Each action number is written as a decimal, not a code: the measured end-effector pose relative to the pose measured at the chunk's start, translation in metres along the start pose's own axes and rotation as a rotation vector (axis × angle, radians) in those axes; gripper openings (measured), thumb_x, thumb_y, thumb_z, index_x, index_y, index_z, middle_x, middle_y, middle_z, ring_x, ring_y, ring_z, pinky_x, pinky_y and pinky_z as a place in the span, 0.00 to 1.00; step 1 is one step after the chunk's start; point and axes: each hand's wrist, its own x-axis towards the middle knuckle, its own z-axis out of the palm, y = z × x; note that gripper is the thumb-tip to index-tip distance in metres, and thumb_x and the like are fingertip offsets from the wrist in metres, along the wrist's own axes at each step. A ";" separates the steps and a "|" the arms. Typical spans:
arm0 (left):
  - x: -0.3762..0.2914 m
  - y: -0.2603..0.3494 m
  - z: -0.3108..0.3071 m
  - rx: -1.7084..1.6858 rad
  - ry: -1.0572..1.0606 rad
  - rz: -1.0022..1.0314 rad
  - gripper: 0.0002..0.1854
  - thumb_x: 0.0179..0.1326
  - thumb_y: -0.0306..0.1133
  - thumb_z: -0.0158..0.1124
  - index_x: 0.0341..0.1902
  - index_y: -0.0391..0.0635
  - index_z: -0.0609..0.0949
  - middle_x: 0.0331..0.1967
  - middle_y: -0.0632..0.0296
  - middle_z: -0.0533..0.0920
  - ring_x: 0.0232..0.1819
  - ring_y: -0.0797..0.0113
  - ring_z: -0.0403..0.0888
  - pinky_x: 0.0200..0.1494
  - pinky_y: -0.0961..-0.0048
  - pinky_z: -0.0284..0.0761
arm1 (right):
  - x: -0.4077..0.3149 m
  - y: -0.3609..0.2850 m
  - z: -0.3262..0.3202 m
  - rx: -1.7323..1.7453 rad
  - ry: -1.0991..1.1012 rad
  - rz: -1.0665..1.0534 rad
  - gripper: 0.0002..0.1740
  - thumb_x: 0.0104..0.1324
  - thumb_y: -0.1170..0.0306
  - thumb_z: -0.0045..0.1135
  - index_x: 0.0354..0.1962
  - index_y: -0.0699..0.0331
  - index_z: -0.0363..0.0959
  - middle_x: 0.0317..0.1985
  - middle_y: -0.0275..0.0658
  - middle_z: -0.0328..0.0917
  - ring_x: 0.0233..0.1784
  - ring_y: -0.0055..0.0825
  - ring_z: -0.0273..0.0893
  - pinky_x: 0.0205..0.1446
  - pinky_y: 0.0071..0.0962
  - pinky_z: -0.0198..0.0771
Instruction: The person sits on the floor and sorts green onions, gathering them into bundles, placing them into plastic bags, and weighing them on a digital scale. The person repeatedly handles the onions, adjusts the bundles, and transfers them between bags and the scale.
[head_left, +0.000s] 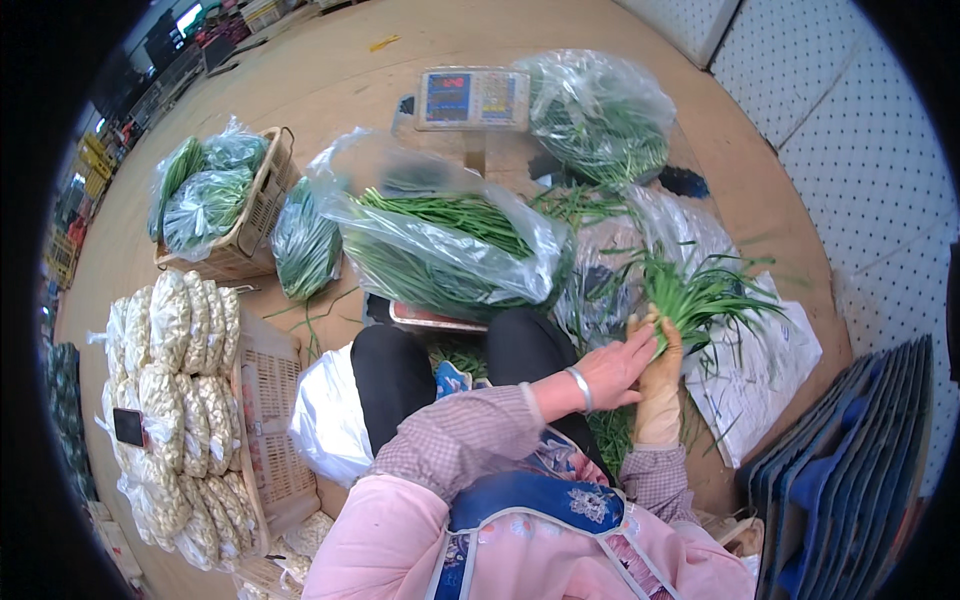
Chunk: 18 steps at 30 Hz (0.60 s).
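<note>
My right hand (661, 358), in a tan glove, grips a bunch of green leafy stalks (694, 292), likely Chinese chives. Their leaves fan out away from me to the right. Bare and with a silver bangle at its wrist, my left hand (606, 373) lies against the gloved hand, fingers extended toward the base of the bunch; whether its fingertips touch the stalks is hard to see. Straight ahead, a large clear plastic bag (450, 247) full of the same greens rests open-mouthed on a scale platform (435, 316). Loose green leaves (611, 435) lie beneath my hands.
A digital scale display (474, 97) stands behind the bag, beside another filled bag (604, 120). At left are a crate of bagged greens (259, 232) and stacked bags of pale pieces (172, 420) with a phone (130, 427). A white sack (757, 375) and dark blue panels (840, 465) are at right.
</note>
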 end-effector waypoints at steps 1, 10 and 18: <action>0.002 0.000 -0.024 -0.034 0.112 0.016 0.27 0.45 0.33 0.65 0.49 0.34 0.69 0.53 0.42 0.67 0.47 0.47 0.72 0.49 0.61 0.70 | 0.012 -0.006 0.012 -0.014 -0.056 -0.079 0.24 0.57 0.70 0.54 0.50 0.69 0.62 0.37 0.36 0.73 0.41 0.26 0.72 0.57 0.30 0.65; -0.072 -0.216 -0.265 0.270 0.633 -0.605 0.12 0.55 0.37 0.55 0.37 0.40 0.77 0.34 0.49 0.78 0.41 0.52 0.75 0.45 0.63 0.70 | 0.072 0.074 0.231 -0.221 -0.610 -0.143 0.29 0.54 0.79 0.53 0.55 0.67 0.56 0.37 0.36 0.72 0.39 0.25 0.74 0.52 0.31 0.69; -0.156 -0.316 -0.352 0.659 0.258 -0.905 0.29 0.50 0.38 0.61 0.56 0.41 0.67 0.53 0.45 0.70 0.57 0.53 0.66 0.58 0.65 0.61 | 0.180 0.175 0.172 -1.419 -0.751 -0.038 0.24 0.49 0.73 0.62 0.45 0.66 0.69 0.38 0.38 0.75 0.42 0.27 0.72 0.47 0.25 0.65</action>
